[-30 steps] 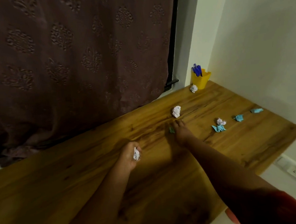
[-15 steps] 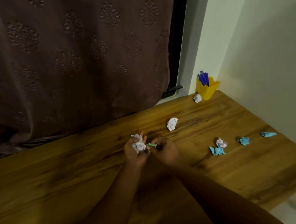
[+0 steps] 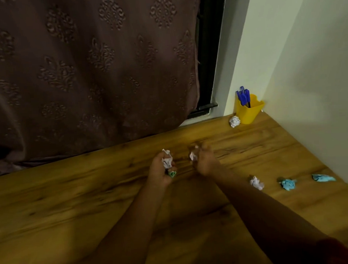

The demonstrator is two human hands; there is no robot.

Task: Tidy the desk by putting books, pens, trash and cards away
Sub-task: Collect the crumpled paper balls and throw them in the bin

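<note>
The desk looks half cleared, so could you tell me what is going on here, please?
A person is gathering crumpled paper off the wooden desk. The left hand grips a white paper wad and a green scrap; the right hand closes on another white wad. Three wads lie at right, one beside the yellow pen holder.

Dim room: brown patterned curtain (image 3: 83,66) behind wooden desk (image 3: 61,210), pale wall (image 3: 306,52) on right
</note>
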